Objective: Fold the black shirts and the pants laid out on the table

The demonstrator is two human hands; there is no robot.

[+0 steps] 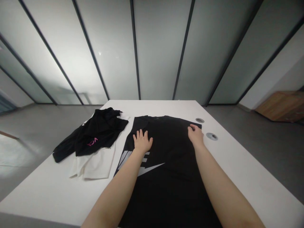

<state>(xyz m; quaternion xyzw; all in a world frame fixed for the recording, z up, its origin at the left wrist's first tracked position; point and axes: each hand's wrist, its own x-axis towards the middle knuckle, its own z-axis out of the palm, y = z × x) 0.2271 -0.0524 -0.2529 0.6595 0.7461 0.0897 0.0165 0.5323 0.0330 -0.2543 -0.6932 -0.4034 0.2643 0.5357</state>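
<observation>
A black T-shirt [172, 158] with a large white print [128, 161] lies spread flat on the white table [54, 190], its collar at the far end. My left hand [142, 141] rests palm down on the shirt with its fingers spread. My right hand [196, 135] is at the shirt's far right edge, fingers curled over the cloth there. To the left, a crumpled black garment [95, 134] with pink lettering lies on a white garment [93, 164].
Two round metal grommets [199, 120] [212, 136] are set in the tabletop beyond my right hand. The table's edges drop to a grey floor on both sides. Frosted glass panels stand behind it, and a low wooden cabinet [281, 106] is at the far right.
</observation>
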